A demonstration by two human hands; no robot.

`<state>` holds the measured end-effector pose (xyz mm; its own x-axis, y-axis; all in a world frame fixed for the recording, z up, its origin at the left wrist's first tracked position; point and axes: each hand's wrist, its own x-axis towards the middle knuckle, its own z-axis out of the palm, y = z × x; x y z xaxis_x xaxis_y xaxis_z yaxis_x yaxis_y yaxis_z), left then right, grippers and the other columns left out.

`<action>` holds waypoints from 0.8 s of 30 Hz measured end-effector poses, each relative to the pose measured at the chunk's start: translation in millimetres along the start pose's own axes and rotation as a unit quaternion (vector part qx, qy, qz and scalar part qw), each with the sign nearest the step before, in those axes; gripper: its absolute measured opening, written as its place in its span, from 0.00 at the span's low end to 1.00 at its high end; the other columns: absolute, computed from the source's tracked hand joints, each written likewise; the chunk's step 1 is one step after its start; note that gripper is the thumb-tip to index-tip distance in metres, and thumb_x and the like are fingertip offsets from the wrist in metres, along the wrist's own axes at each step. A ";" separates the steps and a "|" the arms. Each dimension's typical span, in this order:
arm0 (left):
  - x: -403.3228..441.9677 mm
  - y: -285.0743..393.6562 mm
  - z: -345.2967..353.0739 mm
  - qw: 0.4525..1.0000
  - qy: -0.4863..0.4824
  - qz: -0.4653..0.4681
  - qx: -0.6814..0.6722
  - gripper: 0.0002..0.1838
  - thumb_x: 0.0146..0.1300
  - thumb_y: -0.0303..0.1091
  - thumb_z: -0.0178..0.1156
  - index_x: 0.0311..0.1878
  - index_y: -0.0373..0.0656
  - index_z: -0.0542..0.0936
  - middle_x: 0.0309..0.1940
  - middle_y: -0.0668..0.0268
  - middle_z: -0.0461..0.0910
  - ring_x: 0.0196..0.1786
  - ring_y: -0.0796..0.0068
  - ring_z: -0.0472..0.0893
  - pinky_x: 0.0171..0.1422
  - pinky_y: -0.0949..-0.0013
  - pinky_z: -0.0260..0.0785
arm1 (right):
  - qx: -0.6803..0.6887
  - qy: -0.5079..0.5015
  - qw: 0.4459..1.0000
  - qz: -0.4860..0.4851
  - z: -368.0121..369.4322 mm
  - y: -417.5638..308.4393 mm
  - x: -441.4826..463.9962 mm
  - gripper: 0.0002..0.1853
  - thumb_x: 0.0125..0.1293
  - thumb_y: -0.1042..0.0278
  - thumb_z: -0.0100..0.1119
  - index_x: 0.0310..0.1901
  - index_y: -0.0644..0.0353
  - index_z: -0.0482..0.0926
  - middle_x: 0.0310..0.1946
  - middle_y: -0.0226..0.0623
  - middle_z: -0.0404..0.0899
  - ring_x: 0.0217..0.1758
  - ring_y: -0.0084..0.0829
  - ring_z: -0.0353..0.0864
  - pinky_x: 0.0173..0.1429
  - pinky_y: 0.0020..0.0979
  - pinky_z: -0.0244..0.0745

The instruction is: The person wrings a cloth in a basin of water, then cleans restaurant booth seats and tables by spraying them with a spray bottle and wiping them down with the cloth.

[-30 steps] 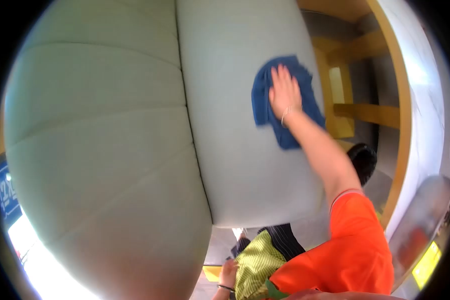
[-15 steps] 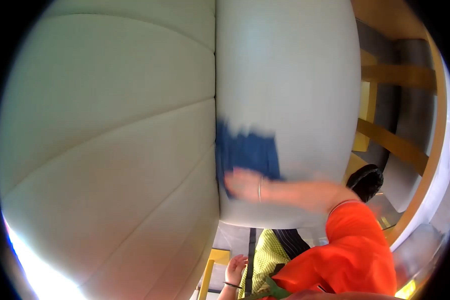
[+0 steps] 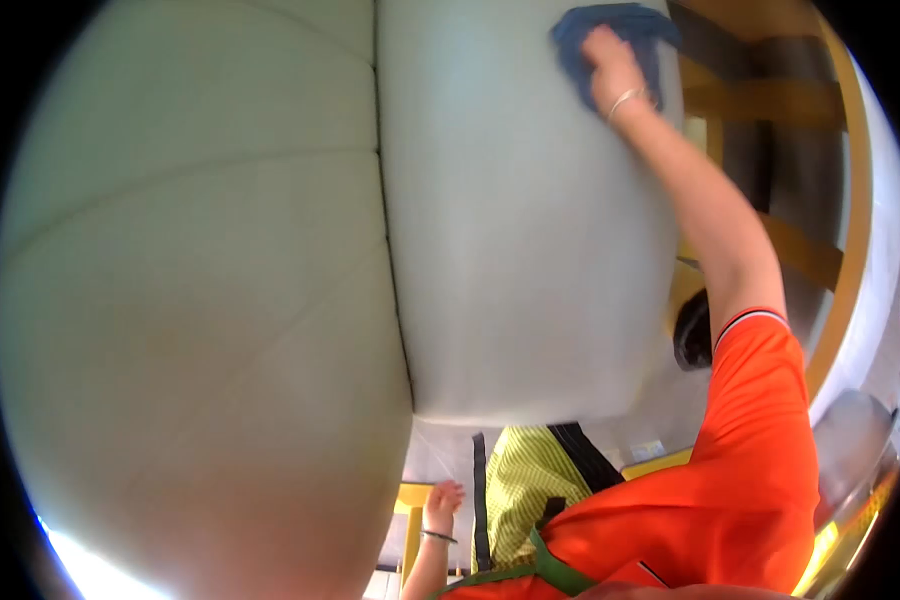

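Observation:
My right hand (image 3: 614, 72) presses a blue cleaning cloth (image 3: 577, 42) against the pale grey bench seat (image 3: 530, 220), near its far right edge. The cloth is bunched around the fingers and partly spread over the seat's edge. A thin bracelet circles that wrist, and the arm is stretched far forward. Low in the view, my left hand (image 3: 443, 505) hangs beside the near end of the seat, holding nothing, its fingers loosely bent and apart. A dark band is on the left wrist.
The padded backrest (image 3: 200, 280) rises along the seat's left side, with a seam between them. To the right stands a table with wooden legs and bars (image 3: 770, 100). A dark shoe (image 3: 692, 330) shows below it. A yellow-green checked cloth (image 3: 520, 480) hangs at my front.
My right hand has swept the cloth from the seam by the backrest forward and right to the seat's far outer edge. The view has shifted slightly. My left hand stays low.

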<state>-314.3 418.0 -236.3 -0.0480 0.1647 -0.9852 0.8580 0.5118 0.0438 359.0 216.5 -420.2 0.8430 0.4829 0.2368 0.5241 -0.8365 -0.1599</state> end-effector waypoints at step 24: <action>98.4 -61.8 -28.4 0.991 -0.010 0.136 0.005 0.12 0.63 0.31 0.51 0.49 0.42 0.72 0.41 0.63 0.78 0.40 0.74 0.78 0.41 0.76 0.71 | 0.028 -0.009 0.983 0.184 -41.7 -96.9 -390.0 0.17 0.51 0.75 0.45 0.44 0.66 0.72 0.60 0.50 0.60 0.64 0.54 0.56 0.64 0.50 0.53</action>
<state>-386.6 426.5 -331.2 0.1958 0.2794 -0.9400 0.8427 0.4422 0.3070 -25.6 98.4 -457.1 0.9782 0.1563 0.1364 0.1897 -0.9402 -0.2830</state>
